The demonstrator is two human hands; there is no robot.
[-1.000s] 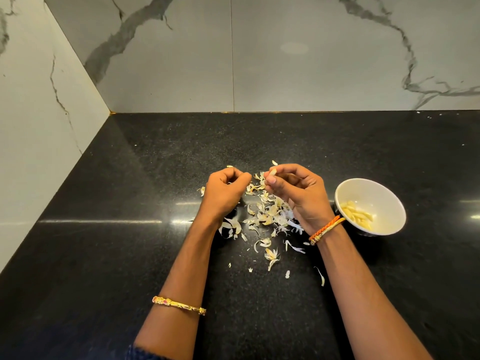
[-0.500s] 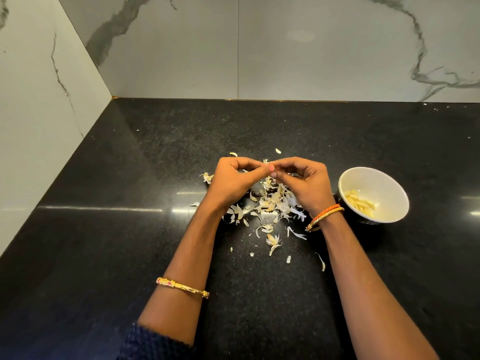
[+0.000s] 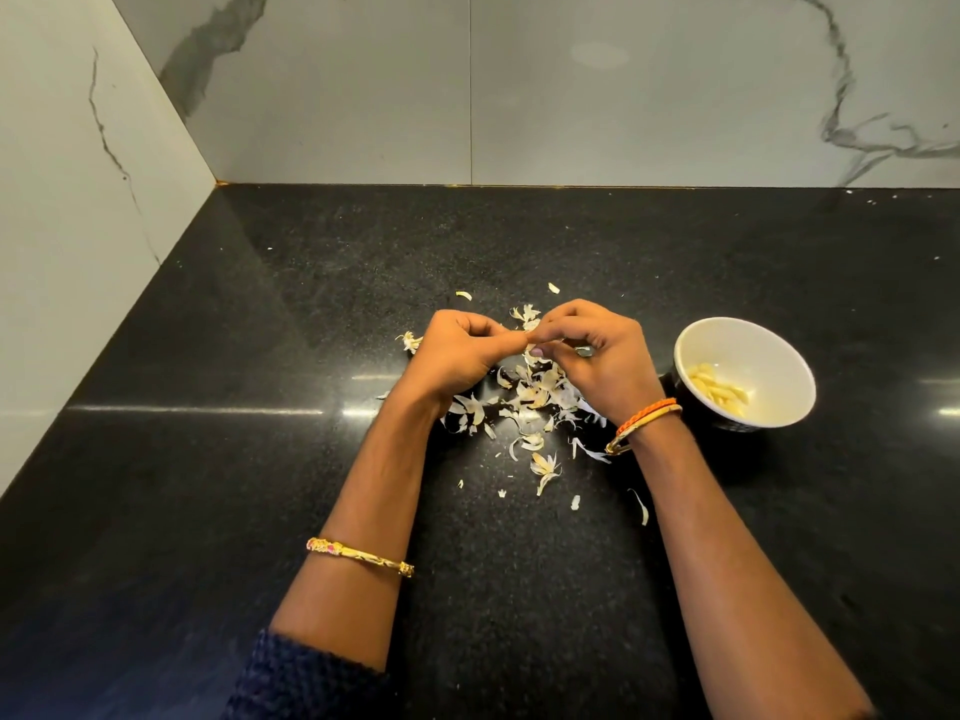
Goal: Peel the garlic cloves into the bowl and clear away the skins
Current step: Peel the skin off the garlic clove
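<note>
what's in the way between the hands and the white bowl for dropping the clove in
Nothing visible. The white round bowl sits just right of the right hand, with only bare black countertop between them. The loose garlic skins lie beneath the hands, and the left hand is on the far side.

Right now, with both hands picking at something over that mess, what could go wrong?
The skins lie loose on the counter; a sweep of either arm could scatter them further. The bowl of peeled cloves sits close beside the right hand, so a careless wrist might knock it.
</note>
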